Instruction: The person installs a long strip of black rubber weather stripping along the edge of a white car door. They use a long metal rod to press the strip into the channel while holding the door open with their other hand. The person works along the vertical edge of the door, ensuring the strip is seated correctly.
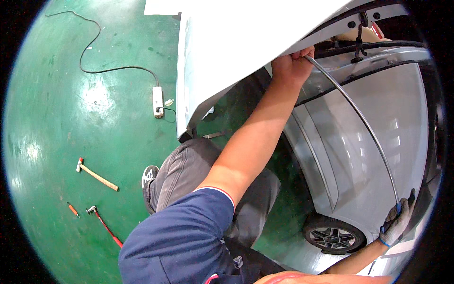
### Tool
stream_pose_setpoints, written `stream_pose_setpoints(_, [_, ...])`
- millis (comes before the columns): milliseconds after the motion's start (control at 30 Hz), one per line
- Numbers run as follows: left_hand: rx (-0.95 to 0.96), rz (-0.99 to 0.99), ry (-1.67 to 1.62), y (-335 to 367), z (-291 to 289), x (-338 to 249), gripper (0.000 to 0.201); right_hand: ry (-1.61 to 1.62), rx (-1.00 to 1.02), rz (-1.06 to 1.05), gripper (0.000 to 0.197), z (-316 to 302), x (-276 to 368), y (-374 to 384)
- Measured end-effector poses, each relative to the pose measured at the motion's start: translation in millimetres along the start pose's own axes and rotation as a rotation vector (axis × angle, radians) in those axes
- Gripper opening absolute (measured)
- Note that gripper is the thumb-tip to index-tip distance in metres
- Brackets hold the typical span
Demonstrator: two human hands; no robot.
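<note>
A long, thin metal rod (363, 116) runs in a bow in front of the silver-grey car door panel (378, 137). My bare left hand (294, 65) is closed at the rod's upper end, beside the edge of an open white car panel (236, 42). Part of its fingers is hidden. Lower right, my right hand (396, 223) in a grey and dark work glove is closed around the rod's other end, where a bit of blue shows. The rod stands off the panel over part of its length; whether it touches anywhere I cannot tell.
On the green floor at left lie a wooden-handled hammer (98, 177), a red-handled hammer (105, 227) and a small orange-handled tool (73, 209). A white power strip (158, 102) with a black cable (97, 42) lies beside the white panel. A car wheel (333, 236) is below.
</note>
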State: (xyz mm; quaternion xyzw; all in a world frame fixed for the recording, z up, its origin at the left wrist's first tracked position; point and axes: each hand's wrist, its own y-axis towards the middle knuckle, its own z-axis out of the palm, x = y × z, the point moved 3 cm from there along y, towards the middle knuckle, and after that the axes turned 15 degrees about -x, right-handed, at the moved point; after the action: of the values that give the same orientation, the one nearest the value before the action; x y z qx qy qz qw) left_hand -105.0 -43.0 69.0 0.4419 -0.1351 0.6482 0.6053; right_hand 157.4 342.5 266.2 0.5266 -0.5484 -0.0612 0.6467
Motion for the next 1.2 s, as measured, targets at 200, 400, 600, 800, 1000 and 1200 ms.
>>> stream_pose_setpoints(200, [0.014, -0.002, -0.002, 0, 0, 1, 0.029, -0.237, 0.015, -0.318, 0.042, -24, 4, 5])
stream_pose_setpoints(400, [0.046, 0.009, 0.041, 1, -2, 2, 0.029, 0.008, 0.01, 0.064, 0.048, 0, -19, 7])
stream_pose_setpoints(600, [-0.022, -0.004, -0.017, -2, 3, 2, 0.031, -0.072, -0.023, -0.009, 0.051, -5, 6, -6])
stream_pose_setpoints(800, [-0.063, 0.007, -0.01, -2, 0, 5, 0.031, -0.007, 0.023, 0.072, 0.052, -2, -17, 4])
stream_pose_setpoints(1000, [-0.043, 0.009, -0.006, 2, 0, 1, 0.033, -0.043, 0.027, 0.011, 0.051, -6, 0, 3])
stream_pose_setpoints(1200, [-0.127, 0.021, 0.012, -2, 1, 5, 0.033, -0.034, -0.012, 0.063, 0.05, -2, -14, 3])
